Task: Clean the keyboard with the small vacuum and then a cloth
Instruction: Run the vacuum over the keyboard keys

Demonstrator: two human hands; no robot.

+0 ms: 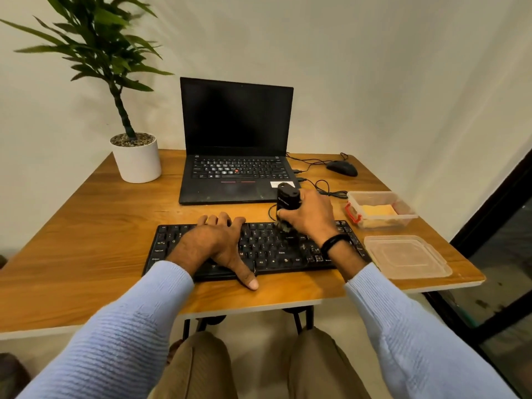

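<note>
A black keyboard (267, 249) lies near the front edge of the wooden table (86, 240). My left hand (216, 243) rests flat on the keyboard's left half, fingers over its far edge and thumb over its near edge. My right hand (311, 217) grips a small black vacuum (286, 197) upright, its brush tip down on the upper right keys. A yellow cloth (378, 211) lies inside a clear plastic box (403, 216) to the right of the keyboard.
An open black laptop (234, 156) stands behind the keyboard. A potted plant (136, 159) is at the back left, a black mouse (342, 168) with cables at the back right. The box's clear lid (406, 257) lies by the table's right front corner.
</note>
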